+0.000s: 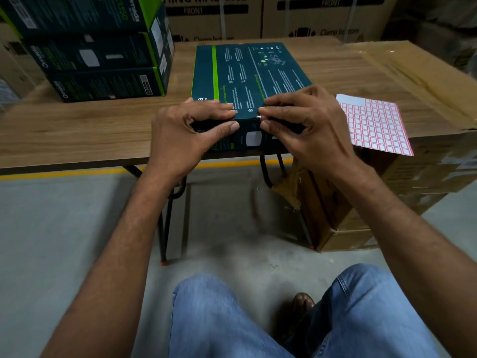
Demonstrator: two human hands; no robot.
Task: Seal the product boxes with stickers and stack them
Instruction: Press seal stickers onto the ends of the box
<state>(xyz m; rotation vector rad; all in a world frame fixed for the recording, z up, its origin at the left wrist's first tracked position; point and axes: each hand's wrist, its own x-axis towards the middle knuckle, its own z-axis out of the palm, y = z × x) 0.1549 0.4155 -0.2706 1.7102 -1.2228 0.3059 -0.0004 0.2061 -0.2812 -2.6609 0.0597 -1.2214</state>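
A dark teal, flat cardboard product box (247, 73) with a bright green stripe lies flat in the centre of the frame, on a wood-grain table (77, 130) with black metal legs. Its near end sits at the table's front edge.

The left hand (185, 130) grips the near left part of that end, with curled fingers on the top face and the thumb on the front face. The right hand (309, 125) grips the near right part in the same way. Its forefinger and thumb tips meet at the top front edge, where they press on a small pale sticker (260, 117) folded over that edge.

At the right of the frame a white sheet of red-bordered square stickers (374, 125) lies on a brown cardboard carton (426, 94) just beside the table, and the sheet's near corner hangs past the carton's edge.

In the upper left, three more dark teal boxes form a stack (103, 55) on the table, well apart from the box in the hands.

Along the top of the frame, behind the table, stand large brown printed cartons (322, 19). At the bottom are the person's knees in blue jeans (219, 319) above a grey floor.
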